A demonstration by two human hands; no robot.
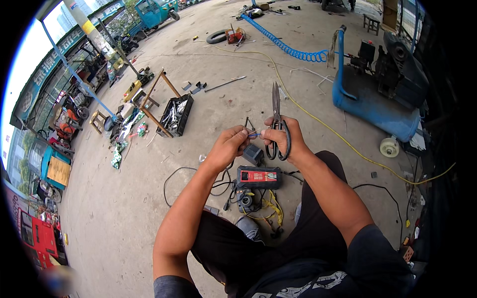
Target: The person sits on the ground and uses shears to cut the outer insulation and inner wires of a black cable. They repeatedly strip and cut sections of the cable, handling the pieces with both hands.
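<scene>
My left hand (234, 141) pinches a thin cable whose blue wire (254, 135) spans the short gap to my right hand (288, 138). The right thumb and fingertips meet the blue wire's other end. Hooked in that same right hand, a pair of black-handled scissors (276, 108) points away from me, its blades almost together. Below the hands, on the concrete floor, lies a red and black charger-like box (259, 177) bearing writing. A dark grey box (253, 155) sits just beyond it. Black cables (223, 183) and a yellow wire bundle (275, 208) lie around the red box.
A blue air compressor (376, 100) stands at the right, with a coiled blue hose (287, 48) running from it. A yellow hose (298, 108) crosses the floor. To the left are a black crate of tools (177, 115) and a wooden frame (152, 108). Several vehicles line the left side.
</scene>
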